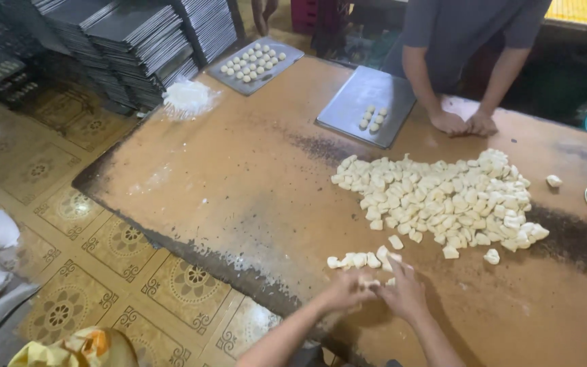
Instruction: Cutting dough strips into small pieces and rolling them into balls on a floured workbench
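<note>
Pale dough piece (369, 283) is mostly hidden between the left hand (348, 291) and right hand (402, 293). Both hands are pressed together around it, low over the table (239, 170).

You are standing in a small bakery workroom. Stacks of metal baking trays (137, 41) tower beside a big worn work table (239, 170) heaped with cut dough pieces (443, 200). Another tray of shaped dough balls (256, 62) sits at the far edge.

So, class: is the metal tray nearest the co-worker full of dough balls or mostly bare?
Mostly bare. The metal tray holds only a small cluster of dough balls near one edge.
</note>
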